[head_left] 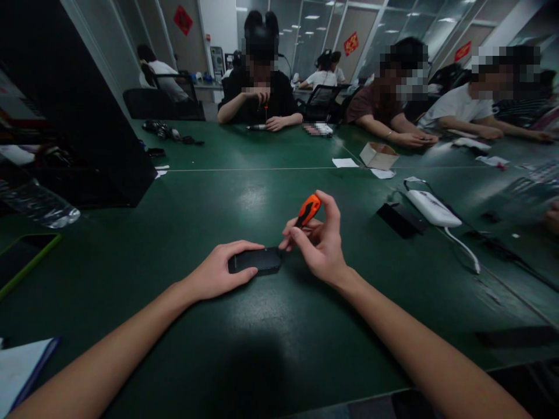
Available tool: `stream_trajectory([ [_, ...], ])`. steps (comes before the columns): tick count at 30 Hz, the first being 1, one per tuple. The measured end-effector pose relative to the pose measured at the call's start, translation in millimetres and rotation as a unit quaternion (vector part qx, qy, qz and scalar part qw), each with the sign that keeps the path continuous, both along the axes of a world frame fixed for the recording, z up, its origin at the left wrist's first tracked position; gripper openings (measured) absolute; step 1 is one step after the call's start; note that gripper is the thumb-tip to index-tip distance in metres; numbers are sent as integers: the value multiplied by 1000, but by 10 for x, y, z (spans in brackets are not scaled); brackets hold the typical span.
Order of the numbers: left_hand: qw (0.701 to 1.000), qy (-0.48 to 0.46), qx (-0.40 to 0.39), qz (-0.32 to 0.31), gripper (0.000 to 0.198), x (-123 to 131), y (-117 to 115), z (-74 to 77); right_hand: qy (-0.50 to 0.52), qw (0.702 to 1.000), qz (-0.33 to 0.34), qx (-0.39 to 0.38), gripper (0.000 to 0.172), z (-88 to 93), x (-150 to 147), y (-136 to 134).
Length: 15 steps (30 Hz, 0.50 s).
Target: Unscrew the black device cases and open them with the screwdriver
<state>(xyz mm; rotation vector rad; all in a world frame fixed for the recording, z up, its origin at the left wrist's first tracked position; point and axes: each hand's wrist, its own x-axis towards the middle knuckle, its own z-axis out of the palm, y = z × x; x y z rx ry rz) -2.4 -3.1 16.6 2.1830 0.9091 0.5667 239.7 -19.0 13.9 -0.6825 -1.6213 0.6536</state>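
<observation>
One small black device (264,261) lay on the green tabletop (196,203), near the middle of the view. The person's left hand (225,269) clasped its left end, thumb pressed along the near edge and fingers along the far edge. The right hand (321,241) pinched an orange-and-black screwdriver (309,210) between thumb and fingers, the index finger bent over the butt of the handle. The tool slanted down toward the device's right end; whether its tip touched could not be told. Farther right sat a black box (400,219) beside a white power strip (432,208). A lime-edged phone (26,253) lay at far left. Across the table, a person in black (262,96) held an orange-handled tool upright.
</observation>
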Motion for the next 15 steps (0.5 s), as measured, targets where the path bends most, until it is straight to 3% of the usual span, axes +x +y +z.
stream_trajectory([
  [6, 1000, -6, -6, -7, 44, -5, -2, 5, 99, 986, -129, 46, 62, 193, 48, -95],
  [15, 1000, -16, -4, -13, 43, 1, -4, 1, 104, 989, -96, 47, 62, -36, -294, -152],
])
